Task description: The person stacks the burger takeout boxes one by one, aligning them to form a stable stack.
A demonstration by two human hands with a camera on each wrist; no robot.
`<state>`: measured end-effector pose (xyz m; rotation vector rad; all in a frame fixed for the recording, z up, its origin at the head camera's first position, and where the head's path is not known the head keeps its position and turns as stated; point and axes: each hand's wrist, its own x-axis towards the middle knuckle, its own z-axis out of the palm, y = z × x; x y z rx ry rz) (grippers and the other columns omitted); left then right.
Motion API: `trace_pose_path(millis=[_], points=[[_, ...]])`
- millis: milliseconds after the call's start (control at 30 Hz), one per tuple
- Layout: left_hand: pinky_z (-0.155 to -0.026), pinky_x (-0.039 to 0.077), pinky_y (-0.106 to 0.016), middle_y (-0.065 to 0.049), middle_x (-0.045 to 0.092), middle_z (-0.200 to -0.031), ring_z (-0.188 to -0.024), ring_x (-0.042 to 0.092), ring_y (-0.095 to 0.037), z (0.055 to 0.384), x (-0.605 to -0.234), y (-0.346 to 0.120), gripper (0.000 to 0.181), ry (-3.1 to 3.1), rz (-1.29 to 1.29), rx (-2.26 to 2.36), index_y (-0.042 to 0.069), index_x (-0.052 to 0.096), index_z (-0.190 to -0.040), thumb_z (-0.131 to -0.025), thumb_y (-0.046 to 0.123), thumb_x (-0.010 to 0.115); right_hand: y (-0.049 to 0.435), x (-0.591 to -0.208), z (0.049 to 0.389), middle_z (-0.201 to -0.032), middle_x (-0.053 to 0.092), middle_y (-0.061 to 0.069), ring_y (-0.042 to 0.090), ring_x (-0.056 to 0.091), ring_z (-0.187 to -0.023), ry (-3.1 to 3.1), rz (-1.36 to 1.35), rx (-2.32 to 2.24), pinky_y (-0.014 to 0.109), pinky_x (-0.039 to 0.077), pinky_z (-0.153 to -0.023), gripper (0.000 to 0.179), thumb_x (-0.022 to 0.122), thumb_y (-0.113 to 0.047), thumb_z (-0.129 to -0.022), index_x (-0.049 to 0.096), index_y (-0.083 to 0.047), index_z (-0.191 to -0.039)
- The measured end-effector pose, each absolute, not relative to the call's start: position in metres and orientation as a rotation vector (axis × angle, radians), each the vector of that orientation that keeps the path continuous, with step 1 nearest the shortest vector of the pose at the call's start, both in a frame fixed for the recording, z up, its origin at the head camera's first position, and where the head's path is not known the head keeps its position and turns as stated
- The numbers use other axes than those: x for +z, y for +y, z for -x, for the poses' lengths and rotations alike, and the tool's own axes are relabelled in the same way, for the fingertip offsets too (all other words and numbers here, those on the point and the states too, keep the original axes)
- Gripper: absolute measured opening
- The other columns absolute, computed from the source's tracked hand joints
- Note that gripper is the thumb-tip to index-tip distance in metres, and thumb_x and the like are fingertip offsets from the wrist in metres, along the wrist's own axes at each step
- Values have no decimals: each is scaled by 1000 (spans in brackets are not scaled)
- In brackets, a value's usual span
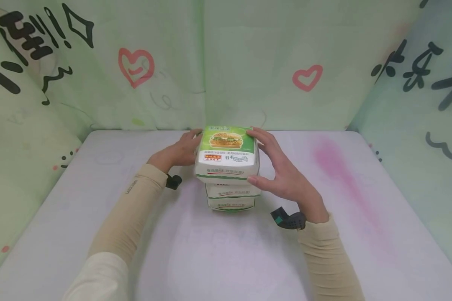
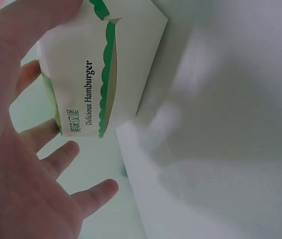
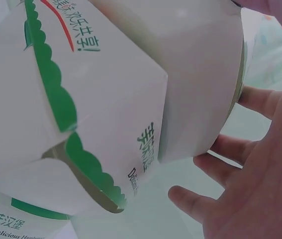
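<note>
Both hands hold the top hamburger box (image 1: 226,161), white with a green lid and a burger picture, by its two sides. My left hand (image 1: 181,151) is at its left side; in the left wrist view the thumb lies along one side and fingertips touch the far edge of the white wall (image 2: 81,74). On the other side my right hand (image 1: 286,175) has its thumb at the near right corner and its index finger on the far corner. Beneath sit a middle hamburger box (image 1: 235,191) and a bottom hamburger box (image 1: 231,205), stacked, with the top one shifted left over them.
The stack stands on a white-covered table (image 1: 218,259), towards its back. A pink smear (image 1: 346,179) marks the cover on the right. Pale green curtains (image 1: 248,50) with hearts and black writing close in the back and both sides.
</note>
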<state>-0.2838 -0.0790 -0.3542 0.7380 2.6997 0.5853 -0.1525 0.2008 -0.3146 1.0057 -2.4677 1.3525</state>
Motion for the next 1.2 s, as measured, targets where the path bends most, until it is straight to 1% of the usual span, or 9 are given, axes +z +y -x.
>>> trace_pose_path(millis=[67, 167, 300, 400, 600, 733, 900, 1133, 1200], points=[[-120, 20, -59, -13, 9, -165, -152, 10, -36, 284, -356, -80, 87, 2700, -735, 605, 23, 20, -158, -89, 47, 67, 201, -315, 153, -160, 23, -2, 17, 23, -148, -2454, -1012, 1365, 58, 25, -119, 90, 74, -16, -81, 24, -25, -155], [-120, 23, -57, -14, 11, -165, -152, 12, -35, 286, -359, -82, 91, 2700, -736, 659, 20, 23, -158, -86, 44, 73, 203, -315, 153, -160, 25, -3, 17, 24, -148, -2426, -1029, 1383, 57, 26, -119, 90, 74, -14, -81, 25, -24, -155], [-120, 24, -54, -16, 15, -163, -150, 17, -35, 287, -362, -84, 95, 2713, -753, 697, 13, 24, -157, -84, 42, 77, 207, -315, 153, -159, 26, -2, 20, 24, -148, -2384, -1058, 1430, 51, 27, -120, 90, 73, -10, -80, 25, -21, -155], [-120, 25, -54, -17, 15, -163, -150, 17, -36, 287, -364, -84, 97, 2721, -752, 703, 11, 23, -157, -83, 43, 77, 209, -315, 153, -159, 26, -1, 21, 23, -148, -2369, -1075, 1463, 46, 26, -122, 90, 72, -8, -80, 24, -19, -156], [-119, 25, -57, -16, 11, -164, -151, 14, -36, 285, -366, -83, 94, 2722, -701, 726, 15, 23, -158, -84, 46, 74, 213, -316, 153, -161, 21, 1, 21, 18, -150, -2378, -1102, 1502, 40, 22, -124, 91, 71, -4, -82, 20, -17, -157], [-120, 25, -56, -15, 12, -164, -151, 16, -34, 284, -366, -84, 93, 2719, -681, 755, 17, 23, -158, -85, 45, 74, 215, -316, 152, -164, 17, -1, 19, 15, -152, -2401, -1095, 1520, 39, 20, -124, 94, 70, -3, -83, 16, -19, -158], [-120, 25, -54, -16, 15, -163, -150, 19, -33, 284, -367, -86, 92, 2715, -683, 816, 14, 25, -156, -85, 40, 75, 214, -316, 152, -165, 15, -3, 18, 13, -153, -2423, -1077, 1507, 35, 21, -124, 98, 72, -4, -82, 15, -22, -159], [-120, 24, -57, -14, 11, -165, -152, 15, -34, 285, -370, -85, 94, 2722, -646, 810, 15, 23, -157, -84, 45, 74, 212, -315, 151, -163, 18, -5, 17, 16, -151, -2450, -1040, 1477, 34, 22, -124, 97, 73, -4, -82, 16, -24, -158], [-120, 24, -57, -15, 11, -165, -152, 15, -35, 286, -371, -85, 93, 2729, -645, 804, 14, 23, -157, -84, 45, 73, 212, -314, 150, -163, 19, -4, 16, 17, -151, -2454, -1033, 1473, 39, 22, -124, 97, 73, -4, -82, 16, -24, -158]])
